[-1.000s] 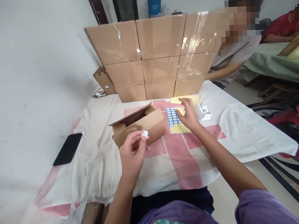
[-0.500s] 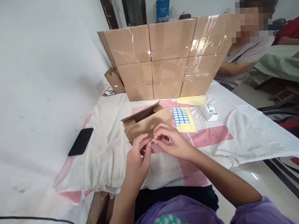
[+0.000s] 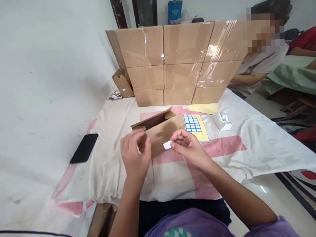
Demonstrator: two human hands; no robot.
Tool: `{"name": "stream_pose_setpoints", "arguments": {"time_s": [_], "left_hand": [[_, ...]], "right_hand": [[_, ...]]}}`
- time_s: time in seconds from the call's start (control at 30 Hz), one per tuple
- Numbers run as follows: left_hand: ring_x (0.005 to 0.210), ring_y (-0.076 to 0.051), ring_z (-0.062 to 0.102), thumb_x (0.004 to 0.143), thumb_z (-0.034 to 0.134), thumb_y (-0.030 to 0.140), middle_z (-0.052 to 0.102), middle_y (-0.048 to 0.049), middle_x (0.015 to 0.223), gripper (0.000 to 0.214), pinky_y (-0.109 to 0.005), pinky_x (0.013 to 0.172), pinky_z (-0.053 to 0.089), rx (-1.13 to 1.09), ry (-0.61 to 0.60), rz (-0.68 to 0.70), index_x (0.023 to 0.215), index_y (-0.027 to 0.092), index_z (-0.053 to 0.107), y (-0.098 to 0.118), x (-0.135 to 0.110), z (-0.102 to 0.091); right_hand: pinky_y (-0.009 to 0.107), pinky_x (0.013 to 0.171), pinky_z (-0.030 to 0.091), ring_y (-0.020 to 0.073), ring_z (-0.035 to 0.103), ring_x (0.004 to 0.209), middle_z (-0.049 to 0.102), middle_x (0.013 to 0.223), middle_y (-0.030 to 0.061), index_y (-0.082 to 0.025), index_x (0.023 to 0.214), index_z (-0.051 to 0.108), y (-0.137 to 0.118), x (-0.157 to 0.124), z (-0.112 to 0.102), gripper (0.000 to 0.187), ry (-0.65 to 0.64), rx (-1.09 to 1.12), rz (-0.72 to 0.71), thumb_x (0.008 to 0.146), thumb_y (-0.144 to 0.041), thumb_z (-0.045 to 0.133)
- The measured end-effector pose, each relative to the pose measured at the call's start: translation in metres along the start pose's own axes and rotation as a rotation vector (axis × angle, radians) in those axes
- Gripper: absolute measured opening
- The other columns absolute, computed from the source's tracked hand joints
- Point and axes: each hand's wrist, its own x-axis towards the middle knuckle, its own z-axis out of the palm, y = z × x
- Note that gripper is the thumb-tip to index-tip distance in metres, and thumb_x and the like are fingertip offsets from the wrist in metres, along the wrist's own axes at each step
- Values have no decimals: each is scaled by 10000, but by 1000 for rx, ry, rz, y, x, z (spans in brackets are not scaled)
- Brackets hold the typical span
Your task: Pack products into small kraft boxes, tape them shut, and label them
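Observation:
A small white sticker point(image 3: 167, 145) is pinched between the thumb and fingertips of my right hand point(image 3: 187, 145). My left hand point(image 3: 135, 148) is curled loosely at the left end of an open brown cardboard box point(image 3: 161, 136), thumb apart from the fingers. It hides that end, and whether it touches the box I cannot tell. Just right of the box lies a yellow sheet point(image 3: 204, 136) with rows of blue-edged white labels. Behind that sheet is a plain yellow piece of paper point(image 3: 203, 108).
A white tape dispenser point(image 3: 222, 121) stands at the right, and a black phone point(image 3: 84, 148) lies at the left. A tall wall of taped cardboard boxes point(image 3: 183, 64) closes off the back. Another box point(image 3: 122, 86) stands beside it. A person point(image 3: 260, 66) sits beyond.
My hands have moved apart, the left one leftward and the right one slightly right. The sticker, between both hands before, is now in the right hand alone, its white face showing.

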Motion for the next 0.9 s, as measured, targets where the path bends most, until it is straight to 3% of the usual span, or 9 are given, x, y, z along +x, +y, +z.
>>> {"name": "stream_pose_setpoints", "arguments": {"time_s": [0.1, 0.23, 0.3, 0.47, 0.57, 0.73, 0.83, 0.9], "left_hand": [[1443, -341, 471, 941, 625, 307, 551, -159, 1525, 413, -541, 1180, 375, 190, -76, 9, 1341, 215, 578, -13, 25, 5], [1574, -333, 300, 990, 497, 299, 427, -123, 1653, 552, -612, 1242, 239, 248, -343, -67, 1533, 231, 417, -19, 38, 7], [1577, -313, 304, 1015, 423, 281, 500, -110, 1606, 530, -634, 1248, 204, 254, -453, -96, 1543, 240, 411, -19, 38, 7], [1427, -259, 542, 1034, 301, 195, 663, -41, 1451, 478, -622, 1266, 179, 253, -607, -36, 1411, 300, 577, -18, 31, 9], [1437, -299, 536, 1032, 325, 223, 645, -54, 1471, 458, -604, 1237, 272, 268, -632, 42, 1371, 282, 627, -16, 24, 11], [1314, -386, 617, 977, 545, 495, 699, -144, 1374, 541, -627, 1220, 293, 337, -573, 82, 1455, 242, 579, -2, 24, 18], [1217, -393, 657, 962, 553, 551, 727, -183, 1281, 627, -649, 1223, 264, 402, -559, 44, 1459, 169, 570, 6, 34, 30], [1280, -406, 614, 979, 511, 559, 684, -210, 1354, 657, -655, 1214, 275, 424, -588, 35, 1481, 136, 538, 10, 39, 40]], "right_hand": [[253, 581, 401, 99, 543, 697, 591, 909, -7, -227, 907, 626, 3, -1, -3, 186, 44, -19, -28, 860, -302, 790], [263, 591, 438, 92, 562, 653, 584, 890, -18, -237, 943, 627, 9, -2, -9, 181, 73, -51, -10, 881, -324, 773], [270, 597, 457, 102, 576, 655, 575, 861, -23, -240, 949, 626, 12, -2, -14, 199, 88, -65, -6, 876, -347, 777], [263, 555, 434, 90, 566, 606, 564, 862, -28, -235, 940, 627, 22, 2, -37, 222, 181, -100, -4, 854, -358, 789], [258, 530, 403, 78, 557, 581, 586, 910, -18, -228, 914, 617, 26, 8, -54, 222, 290, -113, -26, 839, -343, 792], [257, 531, 388, 90, 551, 573, 571, 807, -30, -223, 876, 591, 30, 19, -74, 206, 405, -118, -31, 823, -298, 775], [259, 534, 391, 95, 567, 589, 569, 820, -28, -220, 872, 588, 34, 28, -79, 188, 415, -104, -57, 818, -269, 761], [263, 556, 418, 105, 598, 639, 579, 861, -20, -218, 865, 586, 39, 36, -82, 185, 423, -82, -91, 808, -254, 758]]}}
